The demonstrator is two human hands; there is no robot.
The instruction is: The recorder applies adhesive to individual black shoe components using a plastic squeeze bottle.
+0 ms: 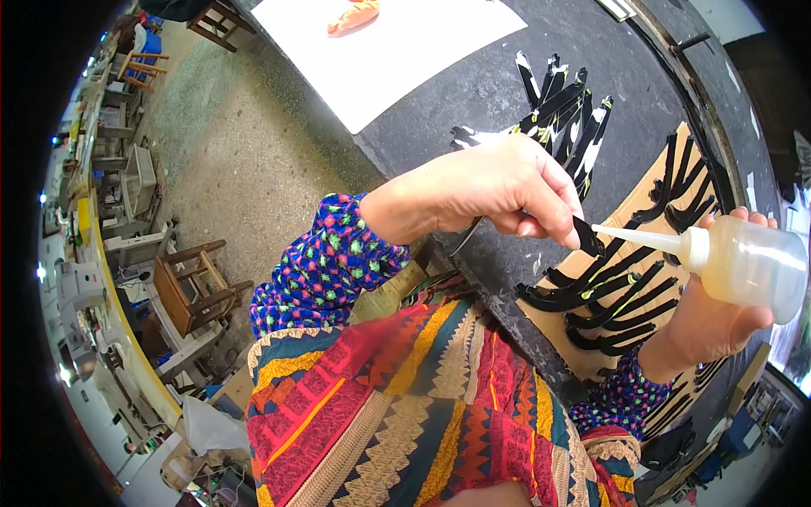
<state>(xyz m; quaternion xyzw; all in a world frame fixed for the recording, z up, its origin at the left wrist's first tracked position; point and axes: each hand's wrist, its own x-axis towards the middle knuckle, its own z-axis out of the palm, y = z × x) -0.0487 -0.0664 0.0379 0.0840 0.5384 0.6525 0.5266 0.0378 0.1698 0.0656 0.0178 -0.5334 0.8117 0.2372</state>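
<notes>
head view: your left hand (519, 182) is nearly closed, thumb and fingertips pinching a short black strip (589, 237) whose free end sticks out toward the right. your right hand (705, 325) is curled wide around a translucent squeeze bottle (752, 262) of pale yellow liquid, tipped on its side with its white nozzle (629, 235) aimed at that free end; whether the tip touches or sits just beside it is too fine to tell. this looks like wetting the strip's end, so pinch well back from the nozzle, hold the strip steady, and let the bottle hand do the moving. a light, even squeeze should serve best; too much could run onto your fingertips. tilt the tip up between squeezes to lessen drips. under and beyond the bottle, more black strips (557, 297) lie in rows on the cardboard (557, 338), so stray drops could land there. farther out on the dark tabletop (473, 84) are a loose pile of black pieces (562, 106) and a white sheet (422, 59) bearing an orange item (355, 15).
</notes>
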